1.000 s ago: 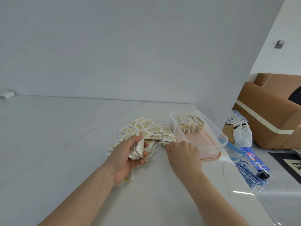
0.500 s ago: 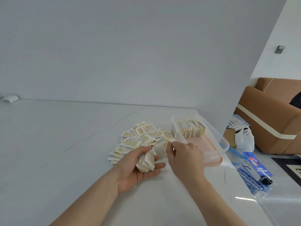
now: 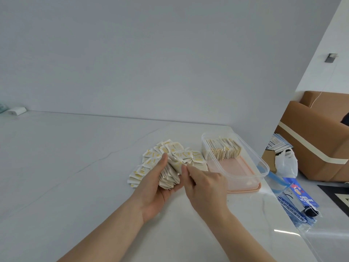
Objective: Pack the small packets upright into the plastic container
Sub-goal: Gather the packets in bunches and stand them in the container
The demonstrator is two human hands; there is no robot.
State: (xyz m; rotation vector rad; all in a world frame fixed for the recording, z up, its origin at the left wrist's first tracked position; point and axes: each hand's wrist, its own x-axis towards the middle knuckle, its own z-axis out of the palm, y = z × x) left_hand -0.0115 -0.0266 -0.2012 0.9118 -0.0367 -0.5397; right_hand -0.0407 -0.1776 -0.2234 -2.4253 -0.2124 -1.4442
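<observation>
A loose heap of small white-and-yellow packets (image 3: 170, 154) lies on the white table. My left hand (image 3: 156, 186) holds a stacked bundle of packets (image 3: 169, 176) on edge, thumb on its far side. My right hand (image 3: 204, 184) pinches one packet (image 3: 177, 166) against the right end of that bundle. To the right stands the clear plastic container (image 3: 262, 165) on a pink lid, with a row of packets (image 3: 223, 150) upright at its far end; the near part is bare.
The table's right edge runs just past the container. Below it on the floor lie a white plastic bag (image 3: 286, 163), blue printed packaging (image 3: 300, 201) and a brown sofa (image 3: 321, 137). A small white device (image 3: 17, 111) sits at the far left by the wall.
My left hand lifted its bundle off the heap and turned it on edge. My right hand picked a packet from the heap and brought it against the bundle.
</observation>
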